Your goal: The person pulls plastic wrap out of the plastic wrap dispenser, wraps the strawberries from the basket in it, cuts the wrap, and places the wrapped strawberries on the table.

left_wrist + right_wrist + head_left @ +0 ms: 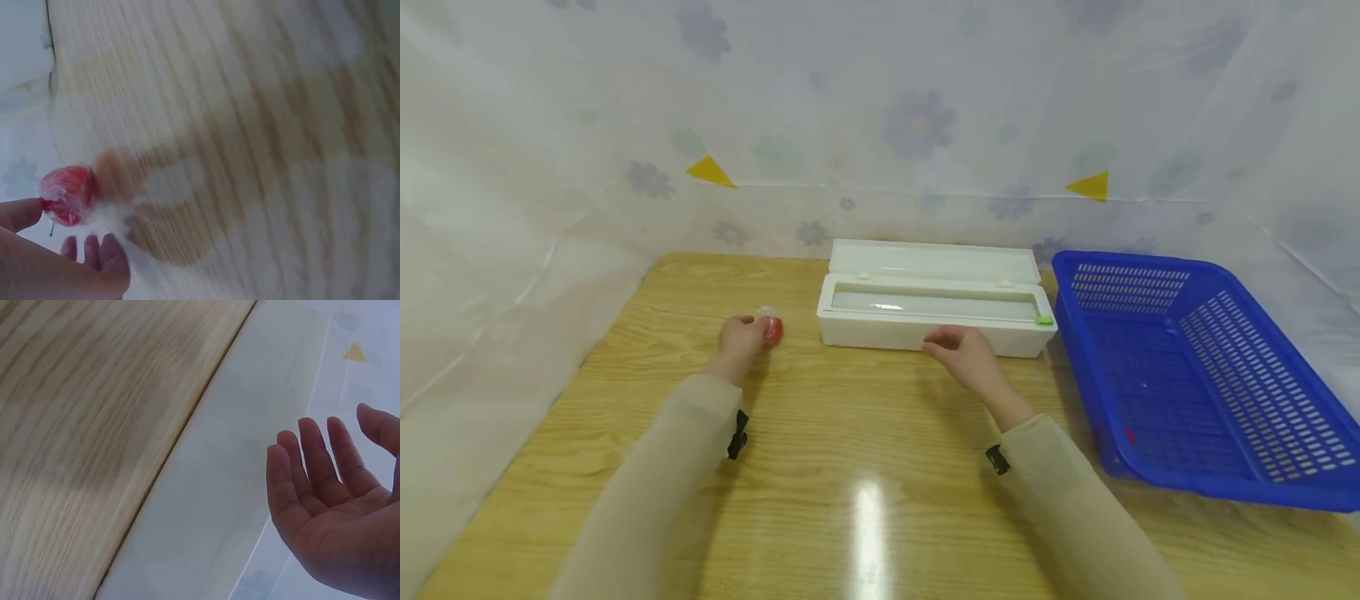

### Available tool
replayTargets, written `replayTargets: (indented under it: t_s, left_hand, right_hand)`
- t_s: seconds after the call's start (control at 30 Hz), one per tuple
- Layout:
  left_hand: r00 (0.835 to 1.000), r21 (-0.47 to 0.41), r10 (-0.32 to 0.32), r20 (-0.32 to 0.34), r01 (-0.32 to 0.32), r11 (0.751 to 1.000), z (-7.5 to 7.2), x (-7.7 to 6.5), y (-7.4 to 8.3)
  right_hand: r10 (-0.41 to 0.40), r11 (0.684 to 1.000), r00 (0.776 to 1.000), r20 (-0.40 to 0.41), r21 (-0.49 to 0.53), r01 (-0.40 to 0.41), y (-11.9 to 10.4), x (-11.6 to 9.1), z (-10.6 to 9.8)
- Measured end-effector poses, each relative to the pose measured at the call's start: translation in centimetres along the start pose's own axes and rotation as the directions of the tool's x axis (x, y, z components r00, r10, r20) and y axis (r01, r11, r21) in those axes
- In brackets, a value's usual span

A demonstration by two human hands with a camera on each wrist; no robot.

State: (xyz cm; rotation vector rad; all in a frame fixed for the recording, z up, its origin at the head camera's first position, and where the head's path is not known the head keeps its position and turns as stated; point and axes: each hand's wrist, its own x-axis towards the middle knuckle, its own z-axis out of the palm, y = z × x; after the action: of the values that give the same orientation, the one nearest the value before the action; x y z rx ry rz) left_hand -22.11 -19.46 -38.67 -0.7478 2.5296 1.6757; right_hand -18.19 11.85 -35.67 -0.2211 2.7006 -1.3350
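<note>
In the head view my left hand (742, 337) holds a small red round thing wrapped in clear plastic (772, 331) at the left of the table. The left wrist view shows the thumb of my left hand (75, 265) against the red wrapped thing (67, 195), with several fingertips curled below it. My right hand (961, 354), empty with loosely bent fingers, hovers at the front of a long white cling film dispenser (872, 327). Its lid (932, 260) stands raised at the back, and a green slider (1044, 320) sits at its right end. In the right wrist view, the fingers (319, 456) are spread apart.
A blue slotted basket (1090, 400) stands on the right of the wooden table (820, 475), beside the dispenser. Behind the table hangs a pale flowered sheet (880, 108) with two yellow triangles (709, 171) on it.
</note>
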Motion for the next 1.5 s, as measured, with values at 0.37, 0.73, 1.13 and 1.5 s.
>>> replayTargets:
  t_s: [0.37,0.73,1.13,1.5]
  left_hand:
    - [0.985,0.137,0.128,-0.117,-0.112,0.984,0.9,-0.6,0.7]
    - [0.778,0.390,0.621,0.097,-0.604,0.695,3.6,-1.4,2.4]
    - [0.648,0.611,0.729,0.219,-0.674,0.415,6.3,-1.6,4.7]
    - [0.641,0.624,0.738,0.208,-0.669,0.405,6.7,-1.5,5.2]
  right_hand:
    - [-0.001,0.993,0.999,-0.032,-0.119,-0.003,0.5,0.0,-0.5]
    - [-0.090,0.722,0.927,-0.363,-0.665,-0.190,1.2,1.2,-3.7]
    - [0.100,0.609,0.941,-0.323,-0.728,-0.314,2.7,2.5,-5.5]
    - [0.133,0.635,0.927,-0.351,-0.688,-0.352,3.6,3.2,-6.0]
